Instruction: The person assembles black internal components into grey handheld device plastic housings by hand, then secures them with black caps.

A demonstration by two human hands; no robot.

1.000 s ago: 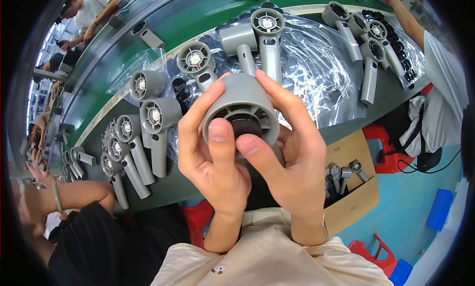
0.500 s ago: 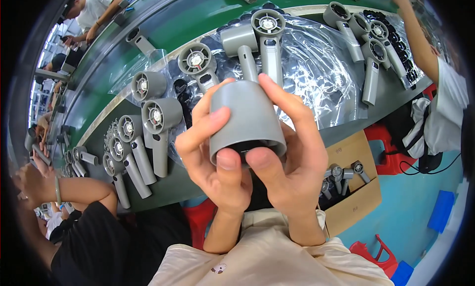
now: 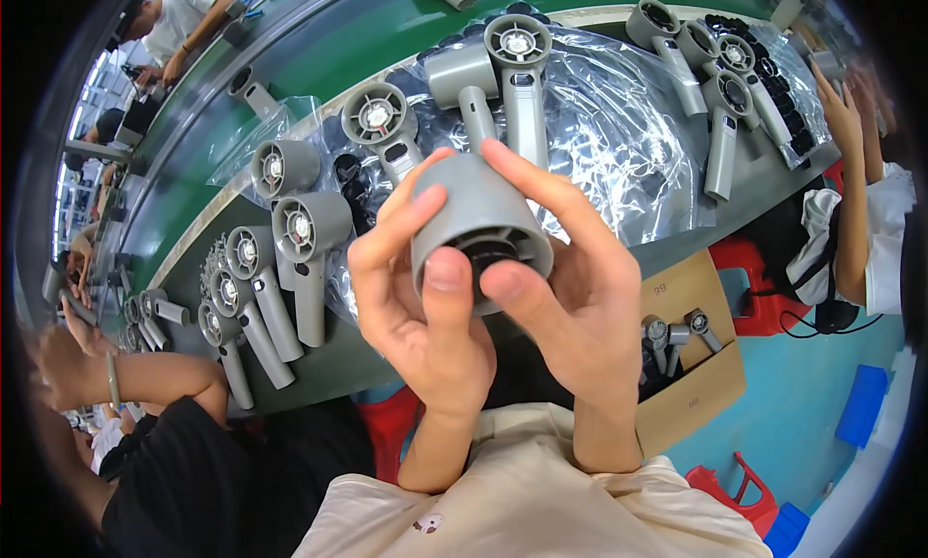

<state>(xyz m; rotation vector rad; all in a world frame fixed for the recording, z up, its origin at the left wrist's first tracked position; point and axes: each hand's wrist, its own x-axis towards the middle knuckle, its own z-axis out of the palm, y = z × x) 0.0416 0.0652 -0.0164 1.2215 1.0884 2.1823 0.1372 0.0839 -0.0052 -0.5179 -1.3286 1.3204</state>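
Between my two hands is a grey handheld fan (image 3: 474,202), its round head tilted so that the open end faces me. Inside that rim are spokes and a dark round centre; its handle is out of sight. My left hand (image 3: 418,312) wraps the left side, with its thumb at the dark centre. My right hand (image 3: 585,312) grips the other side, fingers along the top and thumb pressed at the same centre. Just beyond stand two more fans, one with its grille outward (image 3: 518,44) and one turned sideways (image 3: 461,78).
Several grey fans (image 3: 309,225) lie along the bench at left, and more (image 3: 727,94) at right by black round parts (image 3: 785,104). Clear plastic (image 3: 628,152) covers the middle. A carton (image 3: 696,379) holding fans stands by a red stool (image 3: 749,278). Co-workers sit on both sides.
The fan's head has tipped up toward me, so more of its inside now shows. My thumbs have shifted upward with it. The co-worker's arm at right has come down.
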